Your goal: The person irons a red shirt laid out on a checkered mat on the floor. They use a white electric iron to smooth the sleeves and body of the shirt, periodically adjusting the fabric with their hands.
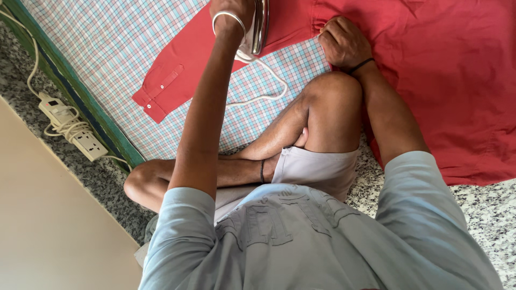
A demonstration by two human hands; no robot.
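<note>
On the floor, the red shirt [430, 70] lies flat over a checked cloth [107, 48]. Left hand [232, 15] grips the iron [259, 24] on its sleeve [177, 75]; right hand [342, 40] pinches the shirt.

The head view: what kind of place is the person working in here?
Probably a home floor used for ironing. A checked cloth lies on a speckled stone floor, a red shirt is spread on it, and a white power strip lies beside a plain wall.
</note>
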